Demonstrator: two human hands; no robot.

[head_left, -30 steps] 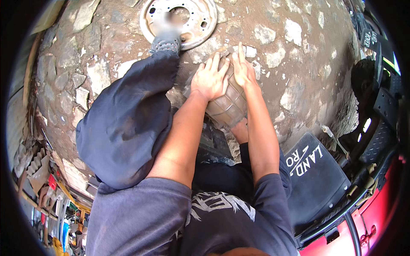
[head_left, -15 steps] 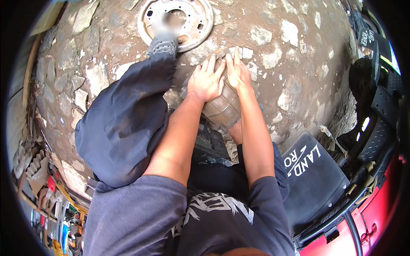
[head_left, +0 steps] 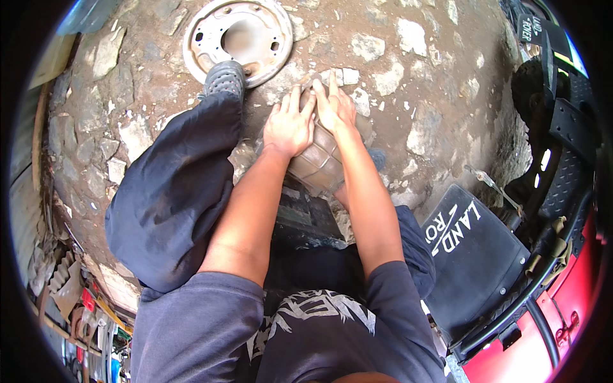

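A brown, ribbed, rounded part point(head_left: 314, 167), dusty and with a grid of raised ridges, sits low between my legs. My left hand point(head_left: 288, 127) lies over its left side, fingers stretched forward to the far end. On the far right of the same part rests my right hand point(head_left: 336, 107), with its fingers extended and the index pointing away from me. The fingertips of both hands come close together there. My palms and forearms cover much of the part, and its underside is hidden.
A round, worn metal plate point(head_left: 281, 38) with a large centre hole lies ahead, by my left shoe point(head_left: 225, 79). Stones are set in the dirt ground point(head_left: 421, 137). To the right are a black mud flap point(head_left: 472, 274) and a red vehicle body point(head_left: 511, 357). Clutter fills the lower left.
The view has shifted, so the scene sits slightly farther left. Both hands stay on the ribbed part with fingers extended, almost in the same pose.
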